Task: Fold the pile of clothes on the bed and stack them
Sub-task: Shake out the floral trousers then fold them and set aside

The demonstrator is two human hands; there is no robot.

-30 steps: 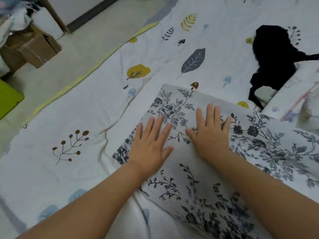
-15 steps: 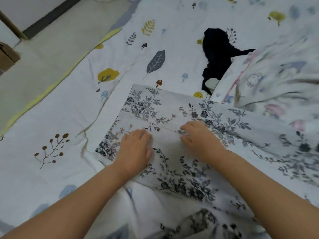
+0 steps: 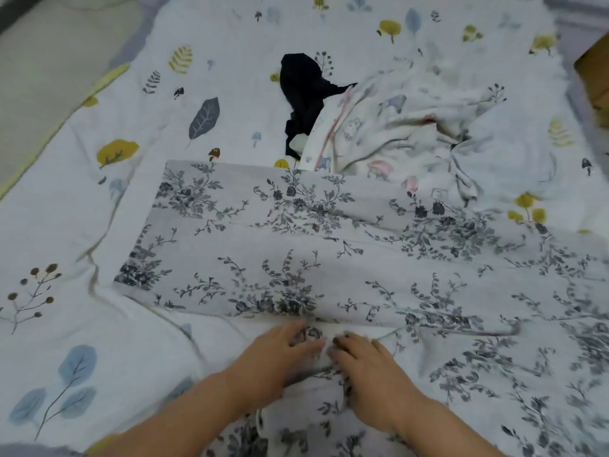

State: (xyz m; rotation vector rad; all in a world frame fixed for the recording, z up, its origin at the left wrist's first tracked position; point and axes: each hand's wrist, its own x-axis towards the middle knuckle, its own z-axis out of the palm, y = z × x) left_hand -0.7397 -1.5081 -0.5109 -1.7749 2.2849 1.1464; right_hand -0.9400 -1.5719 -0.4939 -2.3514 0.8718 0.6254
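Your left hand (image 3: 280, 352) and right hand (image 3: 365, 367) sit side by side at the near edge of the floral cloth (image 3: 329, 245), fingers curled into the fabric and gripping it. The cloth lies spread flat across the bed (image 3: 99, 199), its far left corner squared off. Beyond it, a black garment (image 3: 303, 90) lies just beside a crumpled white printed garment (image 3: 395, 127), the two touching. A cardboard box (image 3: 596, 70) peeks in at the right edge.

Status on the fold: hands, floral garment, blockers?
Left hand and right hand on floral garment, near edge, grip unclear. Garment spread flat. Black garment and cartoon-print garment unfolded beyond.
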